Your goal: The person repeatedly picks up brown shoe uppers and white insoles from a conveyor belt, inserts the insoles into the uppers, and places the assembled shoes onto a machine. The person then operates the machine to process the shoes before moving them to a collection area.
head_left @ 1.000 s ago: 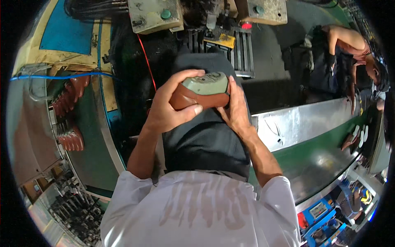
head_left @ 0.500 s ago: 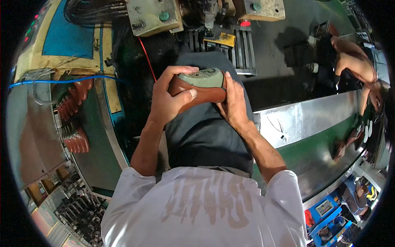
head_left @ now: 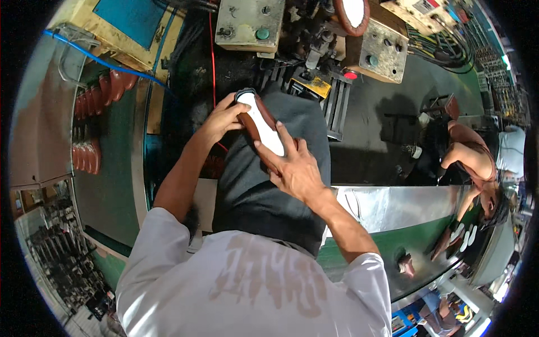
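Over my lap I hold a brown leather shoe upper on a last [head_left: 266,114], its underside turned up. A long white insole [head_left: 259,122] covers that underside, and a dark rim shows at its far end. My left hand [head_left: 221,119] grips the far end, thumb pressed on the white insole. With fingers spread along the near end, my right hand [head_left: 298,169] steadies the shoe from the right. The fingertips under the shoe are hidden.
Ahead stands a machine with two control boxes [head_left: 248,27], a red button [head_left: 350,74] and a yellow block [head_left: 312,86]. Several brown shoe uppers [head_left: 86,156] line the left side. At right, a co-worker [head_left: 470,150] reaches over a green belt [head_left: 359,267] with a metal edge.
The shoe has been turned over, from its green last top to its white underside. My right hand has shifted down toward its near end. My view has swung somewhat.
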### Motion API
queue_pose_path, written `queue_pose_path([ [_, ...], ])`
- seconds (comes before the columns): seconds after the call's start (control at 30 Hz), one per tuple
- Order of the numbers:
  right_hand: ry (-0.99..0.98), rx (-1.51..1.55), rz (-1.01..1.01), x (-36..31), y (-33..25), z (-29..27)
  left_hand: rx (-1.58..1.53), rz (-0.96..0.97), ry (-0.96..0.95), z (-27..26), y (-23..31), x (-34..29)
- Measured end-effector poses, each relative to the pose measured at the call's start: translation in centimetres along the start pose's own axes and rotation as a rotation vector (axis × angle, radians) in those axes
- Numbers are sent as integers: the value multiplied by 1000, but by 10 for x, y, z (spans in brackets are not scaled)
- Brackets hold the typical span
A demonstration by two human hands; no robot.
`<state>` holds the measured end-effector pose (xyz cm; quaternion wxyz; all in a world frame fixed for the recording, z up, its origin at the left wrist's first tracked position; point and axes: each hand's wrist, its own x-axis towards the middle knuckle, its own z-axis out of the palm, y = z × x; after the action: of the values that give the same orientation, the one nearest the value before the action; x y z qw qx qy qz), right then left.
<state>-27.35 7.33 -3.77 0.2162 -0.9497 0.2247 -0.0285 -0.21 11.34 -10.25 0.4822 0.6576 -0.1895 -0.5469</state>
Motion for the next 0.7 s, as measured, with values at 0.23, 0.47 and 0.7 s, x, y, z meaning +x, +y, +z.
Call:
queue_pose_path([
  [0.23, 29, -54, -40, 3, 0, 5, 554, 610, 328, -21, -18, 42],
  [0.47, 169, 458, 275, -17, 32, -11, 51, 364, -135, 10, 12, 101],
  [0.7, 471, 154, 521, -51, 65, -70, 76, 571, 6, 142, 237, 172],
])
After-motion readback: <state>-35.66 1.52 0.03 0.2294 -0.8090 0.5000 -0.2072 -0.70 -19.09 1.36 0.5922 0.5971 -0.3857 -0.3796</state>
